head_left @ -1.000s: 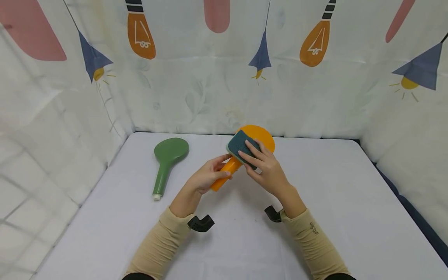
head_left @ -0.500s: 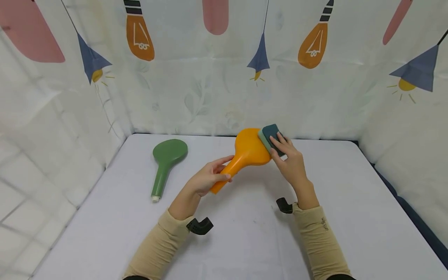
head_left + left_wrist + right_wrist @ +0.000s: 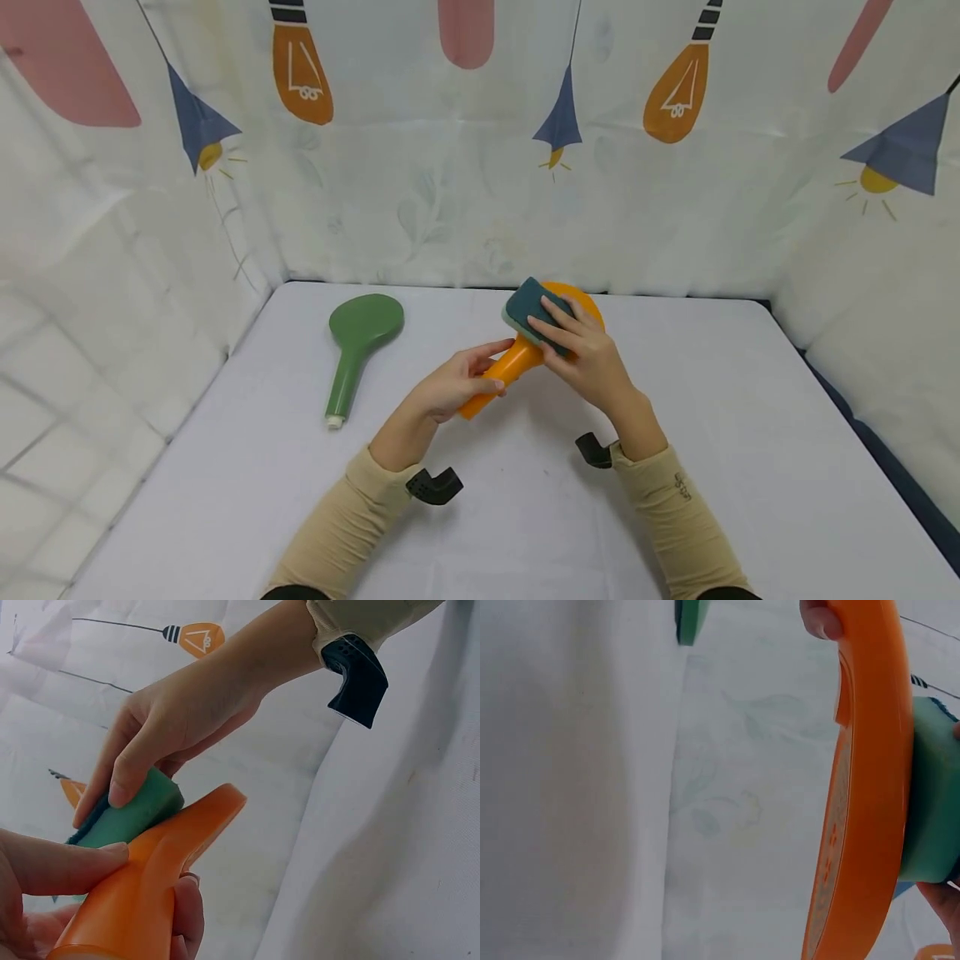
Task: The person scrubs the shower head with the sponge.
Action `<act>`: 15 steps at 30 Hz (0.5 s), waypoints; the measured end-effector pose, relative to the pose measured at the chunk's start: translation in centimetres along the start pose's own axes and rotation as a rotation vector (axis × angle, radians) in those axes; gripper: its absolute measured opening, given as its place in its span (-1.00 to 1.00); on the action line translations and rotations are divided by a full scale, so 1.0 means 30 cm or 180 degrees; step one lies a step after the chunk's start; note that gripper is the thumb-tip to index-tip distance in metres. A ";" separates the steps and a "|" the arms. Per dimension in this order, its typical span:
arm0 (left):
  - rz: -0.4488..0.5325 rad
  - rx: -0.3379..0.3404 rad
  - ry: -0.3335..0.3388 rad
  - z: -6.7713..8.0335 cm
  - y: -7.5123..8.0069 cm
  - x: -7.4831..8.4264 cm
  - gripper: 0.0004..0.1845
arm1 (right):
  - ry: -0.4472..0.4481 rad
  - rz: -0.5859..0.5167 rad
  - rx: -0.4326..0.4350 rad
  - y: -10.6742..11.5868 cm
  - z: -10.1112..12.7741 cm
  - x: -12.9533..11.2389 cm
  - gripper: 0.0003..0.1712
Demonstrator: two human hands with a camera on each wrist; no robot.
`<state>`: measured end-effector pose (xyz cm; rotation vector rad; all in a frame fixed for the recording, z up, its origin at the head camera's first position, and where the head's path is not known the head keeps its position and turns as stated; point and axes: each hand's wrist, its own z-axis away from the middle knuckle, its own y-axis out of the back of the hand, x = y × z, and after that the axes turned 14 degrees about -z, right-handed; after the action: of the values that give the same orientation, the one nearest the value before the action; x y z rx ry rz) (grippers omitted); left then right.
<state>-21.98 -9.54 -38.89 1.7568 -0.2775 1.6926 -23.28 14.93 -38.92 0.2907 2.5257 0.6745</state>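
Observation:
My left hand [image 3: 457, 385] grips the handle of an orange shower head [image 3: 517, 360], held tilted above the table with its head up and to the right. In the right wrist view a patterned plate shows on one side of the orange head [image 3: 881, 772]. My right hand [image 3: 592, 362] holds a sponge [image 3: 534, 308], green with a dark scouring side, by its edges. The sponge's light green side [image 3: 139, 817] lies against the smooth back of the shower head, near the neck. The sponge and hand hide part of the head in the head view.
A green shower head [image 3: 360, 342] with a white threaded end lies at the left of the white table [image 3: 675, 383]. A patterned curtain [image 3: 480, 183] stands behind and on both sides. Black wrist mounts [image 3: 435, 486] stick out from both sleeves.
The sponge went from near the neck to the head's right edge, then came back left over the head. The shower head has shifted slightly right. My left hand keeps its grip.

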 end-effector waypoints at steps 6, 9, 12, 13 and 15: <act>-0.0017 -0.0010 0.0044 -0.001 -0.009 0.005 -0.31 | -0.0461 -0.0012 0.0173 0.037 0.012 0.047 -0.54; -0.0022 0.0010 0.0064 0.002 -0.008 0.008 -0.30 | -0.0778 -0.0094 0.0418 0.062 0.028 0.084 -0.55; -0.0028 0.0050 0.0053 0.004 -0.004 0.010 -0.30 | -0.1008 -0.0189 0.0662 0.088 0.041 0.111 -0.55; -0.0022 0.0066 0.0052 0.006 -0.002 0.011 -0.30 | -0.1050 -0.0207 0.0724 0.095 0.044 0.116 -0.55; -0.0009 0.0087 0.0054 0.008 0.003 0.012 -0.31 | -0.1095 -0.0187 0.0792 0.105 0.048 0.120 -0.55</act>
<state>-21.79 -9.64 -38.49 1.7608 -0.2452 1.7160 -25.37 19.37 -39.89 0.3818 2.2729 0.2583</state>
